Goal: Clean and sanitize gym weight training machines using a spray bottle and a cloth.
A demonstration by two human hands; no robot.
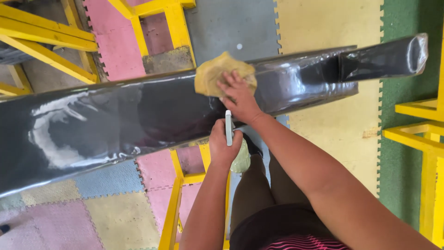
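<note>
We observe a long, glossy black panel point(138, 120) lying across the frame from lower left to upper right, its far end narrowing into a plastic-wrapped section point(384, 58). It rests on a yellow metal stand point(178, 194) below and another yellow frame point(162, 28) beyond it.

The right hand point(238, 95) lies flat on the panel's upper surface, fingers spread and pressed down on a yellow-tan cloth point(217, 74). The cloth is bunched, sits at the panel's far edge, and is partly covered by the fingertips.

The left hand point(224, 146) is at the panel's near edge, just below the right wrist and close to touching it. Its fingers are curled shut around a pale green bottle point(241, 162), whose body shows beneath the palm; a slim white-grey part point(228, 127) of it stands up between the fingers, pointing toward the panel. We cannot tell whether that part touches the panel surface.

Bright reflections show on the panel to the left point(60, 134), well apart from both hands.

The floor is covered with interlocking foam mats point(120, 217) in pink, blue, yellow and green. Further yellow frames stand at the upper left point(41, 41) and at the right edge point(425, 139). Our own dark trousers point(259, 194) appear below the arms.
</note>
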